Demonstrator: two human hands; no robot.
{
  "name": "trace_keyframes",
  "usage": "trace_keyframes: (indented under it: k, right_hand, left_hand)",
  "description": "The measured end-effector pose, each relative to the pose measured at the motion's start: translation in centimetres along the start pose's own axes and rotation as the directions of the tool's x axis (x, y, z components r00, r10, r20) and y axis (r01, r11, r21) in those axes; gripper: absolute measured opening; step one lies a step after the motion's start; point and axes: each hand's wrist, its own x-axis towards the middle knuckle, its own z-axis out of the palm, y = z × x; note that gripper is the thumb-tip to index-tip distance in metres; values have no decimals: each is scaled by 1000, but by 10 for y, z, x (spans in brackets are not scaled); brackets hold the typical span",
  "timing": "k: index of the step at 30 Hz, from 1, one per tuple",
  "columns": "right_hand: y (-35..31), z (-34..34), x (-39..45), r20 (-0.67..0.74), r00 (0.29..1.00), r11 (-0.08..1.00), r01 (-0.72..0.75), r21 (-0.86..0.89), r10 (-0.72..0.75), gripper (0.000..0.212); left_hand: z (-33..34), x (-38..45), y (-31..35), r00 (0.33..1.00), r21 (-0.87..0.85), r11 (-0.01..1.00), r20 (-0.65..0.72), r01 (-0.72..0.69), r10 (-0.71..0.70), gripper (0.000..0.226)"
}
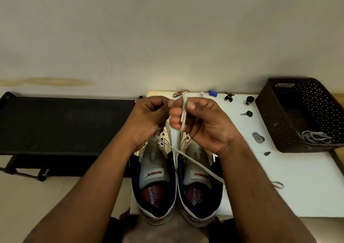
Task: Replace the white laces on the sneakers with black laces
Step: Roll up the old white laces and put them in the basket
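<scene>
A: Where are the hands?

B: Raised close together above the toes of the two sneakers. The left hand [150, 119] has its fingers curled round a white lace [183, 114], and the right hand [202, 123] pinches the same lace from the other side. A doubled stretch of it runs upright between them.

A: And the rest of that lace?

B: One tail drops from the hands and slants across the collar of the right sneaker [200, 185], ending beside the right forearm. Whether any of it is threaded through an eyelet I cannot tell, as the hands cover the front of both shoes.

A: The left sneaker [155, 183]?

B: It stands touching its partner, heels toward the person, on the near left part of a white board [279, 187]. Several eyelets on its inner flap look bare.

A: So how far along?

B: Early, I judge. The white lace is being worked loose or gathered up; no black lace shows on either shoe. All the relacing seems left.

A: Any black laces nearby?

B: None that I can name. A dark basket [301, 116] at the board's far right corner holds a grey bundle of cord [316, 136] against its near wall. Small bits of hardware and a key [247, 114] lie along the board's far edge and right side. A black bench [65, 123] stands off the left edge.
</scene>
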Motion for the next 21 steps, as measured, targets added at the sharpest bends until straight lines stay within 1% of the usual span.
trace_keyframes:
  k: [2,3,5,6,7,8,9,10,11,12,13,14,15,16,17,21]
  right_hand:
    - [1,2,6,-102,990,979,112,168,-95,20]
    - [0,2,8,-169,977,955,171,241,-132,21]
    - [-2,-2,12,-298,936,883,292,367,-185,24]
    - [-2,-6,14,-357,912,851,345,395,-204,24]
    - [-2,-9,15,-402,888,838,386,386,-224,23]
    - [0,-12,16,-431,868,847,410,338,-248,21]
    - [2,-15,16,-438,855,877,411,247,-277,21]
    - [5,-16,17,-423,846,919,387,69,-325,22]
    - [7,-17,17,-380,841,921,320,-222,-384,24]
    - [11,-18,17,-309,850,810,208,-548,-427,26]
    - [17,-19,17,-228,876,620,97,-779,-424,27]
    - [22,-20,18,-166,904,438,26,-899,-395,27]
    - [25,-21,18,-126,924,312,-7,-950,-362,27]
    - [27,-21,18,-103,937,237,-22,-971,-335,28]
    - [27,-21,18,-95,947,202,-34,-979,-305,28]
    - [15,-15,16,-112,984,161,-89,-983,-141,27]
  left_hand:
    - [3,-1,0,994,37,996,69,84,-86,24]
    - [2,-2,1,989,95,990,97,104,-113,26]
    - [-1,-1,2,979,300,948,135,104,-150,18]
    - [-3,-1,1,974,405,910,155,90,-166,17]
    - [-5,-1,0,968,479,874,171,81,-183,18]
    - [-6,0,-2,966,525,848,175,73,-191,18]
    - [-7,0,-3,969,558,828,166,60,-182,18]
    - [-6,0,-3,977,583,812,147,38,-152,17]
    - [-7,1,-3,988,595,804,108,23,-108,15]
    - [-8,2,-3,997,584,812,56,4,-45,12]
    - [-10,3,-3,1000,571,821,6,-24,26,11]
    - [-13,4,-3,995,571,819,-25,-63,94,12]
    - [-16,5,-2,989,586,805,-33,-96,142,14]
    - [-18,4,-2,986,594,796,-33,-114,166,16]
    - [-20,3,-2,982,594,794,-38,-125,183,18]
    - [-25,2,2,955,554,814,-106,-175,278,15]
